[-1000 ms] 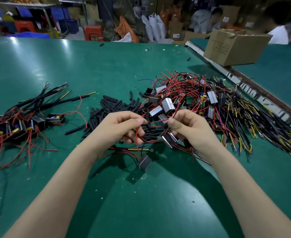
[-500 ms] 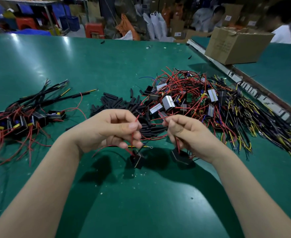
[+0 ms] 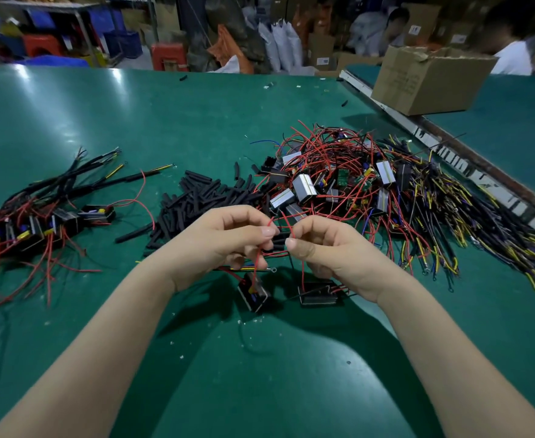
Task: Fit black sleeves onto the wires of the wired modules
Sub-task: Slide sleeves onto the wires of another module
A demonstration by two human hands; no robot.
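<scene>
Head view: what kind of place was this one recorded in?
Probably a small electronics assembly workshop. A long green bench carries a heap of wired modules and a pile of black sleeves; cardboard boxes, crates and another worker fill the background. Both hands pinch red wires.

Both forearms are reaching forward; the left hand (image 3: 225, 238) and right hand (image 3: 329, 251) are curling, thumb-tips nearly meeting, each pinching something between fingertips.

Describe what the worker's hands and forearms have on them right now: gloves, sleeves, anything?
Nothing worn: the left hand and right hand are bare, without gloves, rings or a watch. Both forearms are uncovered right to the frame's bottom edge; no sleeve shows.
</scene>
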